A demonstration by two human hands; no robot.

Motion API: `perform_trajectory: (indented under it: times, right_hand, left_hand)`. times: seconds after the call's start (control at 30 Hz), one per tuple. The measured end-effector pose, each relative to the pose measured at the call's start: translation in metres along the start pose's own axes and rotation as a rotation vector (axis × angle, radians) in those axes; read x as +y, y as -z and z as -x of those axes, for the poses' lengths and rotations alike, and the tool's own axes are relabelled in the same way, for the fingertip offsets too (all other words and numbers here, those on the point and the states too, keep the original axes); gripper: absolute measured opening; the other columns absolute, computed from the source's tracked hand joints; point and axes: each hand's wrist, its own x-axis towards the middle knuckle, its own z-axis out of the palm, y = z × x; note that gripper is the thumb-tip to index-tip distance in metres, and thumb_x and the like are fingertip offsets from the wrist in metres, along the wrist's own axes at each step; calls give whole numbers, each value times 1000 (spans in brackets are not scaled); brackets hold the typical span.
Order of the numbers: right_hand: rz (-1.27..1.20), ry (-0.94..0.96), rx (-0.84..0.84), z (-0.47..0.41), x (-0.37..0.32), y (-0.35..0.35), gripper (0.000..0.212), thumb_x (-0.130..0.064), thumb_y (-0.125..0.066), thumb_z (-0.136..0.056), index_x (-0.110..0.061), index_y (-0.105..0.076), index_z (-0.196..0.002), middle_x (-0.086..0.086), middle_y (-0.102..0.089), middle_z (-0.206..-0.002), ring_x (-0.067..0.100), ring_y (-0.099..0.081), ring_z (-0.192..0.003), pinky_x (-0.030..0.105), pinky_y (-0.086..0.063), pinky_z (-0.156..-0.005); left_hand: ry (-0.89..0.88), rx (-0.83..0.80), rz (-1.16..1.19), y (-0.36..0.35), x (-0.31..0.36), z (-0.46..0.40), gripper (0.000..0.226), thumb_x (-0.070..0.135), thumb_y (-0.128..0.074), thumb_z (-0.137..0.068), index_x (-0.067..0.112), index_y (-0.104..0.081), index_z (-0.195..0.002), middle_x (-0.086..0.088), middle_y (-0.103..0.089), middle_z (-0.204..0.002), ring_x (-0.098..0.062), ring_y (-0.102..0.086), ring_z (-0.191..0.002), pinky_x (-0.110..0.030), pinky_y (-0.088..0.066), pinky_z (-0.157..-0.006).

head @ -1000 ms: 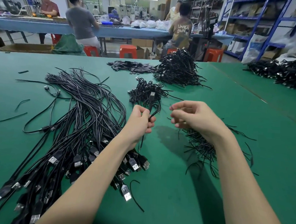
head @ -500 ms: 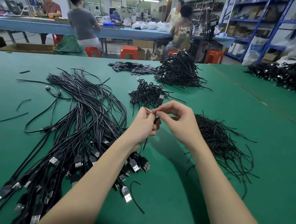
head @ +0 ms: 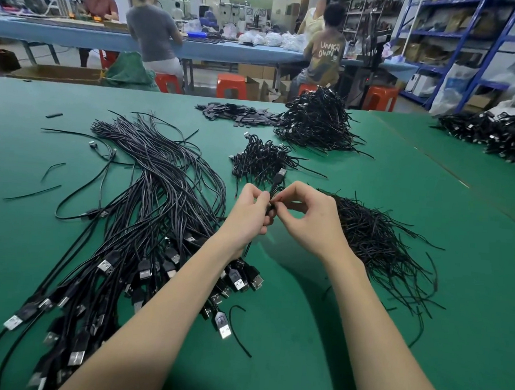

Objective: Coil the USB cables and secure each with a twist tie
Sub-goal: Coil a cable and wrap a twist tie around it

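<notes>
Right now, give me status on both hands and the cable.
Left hand grips coiled USB cable. Right hand pinches twist tie at the coil. Nothing in the way.

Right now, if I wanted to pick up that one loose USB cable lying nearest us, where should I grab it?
Probably by its silver-tipped plug, pinched across the flat sides from above: it lies flat on the green table, apart from the pile.

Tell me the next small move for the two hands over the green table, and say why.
Probably twist the tie shut. The left hand grips a coiled USB cable, its plug sticking up, and the right hand pinches at the same spot where the fingertips meet, with the loose twist ties lying just beside. The tie itself is too small to see.
</notes>
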Motion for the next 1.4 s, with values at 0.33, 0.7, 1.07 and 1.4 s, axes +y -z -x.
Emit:
perform_trajectory:
  times: [0.33, 0.7, 1.07, 1.4]
  right_hand:
    - [-399, -302, 127, 2, -11, -12, 11, -14, -77, -89, -22, -77, -82, -9, -76, -85, 5, -70, -87, 22, -54, -84]
    - [-979, -996, -368, 2, -8, 25, 13, -17, -70, -74, -9, -66, -83, -6, -59, -61, -1, -52, -45, 7, -47, -60]
    - [-96, -613, -434, -12, -25, 58, 14, -17, -79, -79, -30, -84, -74, 2, -77, -79, 4, -52, -56, 19, -42, -53]
    - [483, -472, -212, -21, -58, 42, 9, -32, -73, -78, -36, -81, -79, -5, -76, -81, 21, -68, -83, 28, -52, -70]
  left_hand:
    - [-84, 119, 173, -2, -1, 3, 15, 21, -40, -104, 13, -41, -91, 7, -57, -62, -3, -46, -49, -18, -36, -44]
    - [-50, -431, 113, 21, 19, 29, 18, 24, -48, -100, 16, -42, -85, 3, -59, -69, -11, -42, -57, -18, -31, -47]
    - [-171, -518, -841, 15, 55, 49, 14, 29, -44, -103, 21, -49, -93, 14, -75, -84, -16, -48, -59, -34, -43, -59]
    - [-316, -131, -1027, -13, 41, 52, 14, 19, -34, -102, 14, -32, -89, -10, -50, -75, -31, -50, -62, -41, -38, -58]
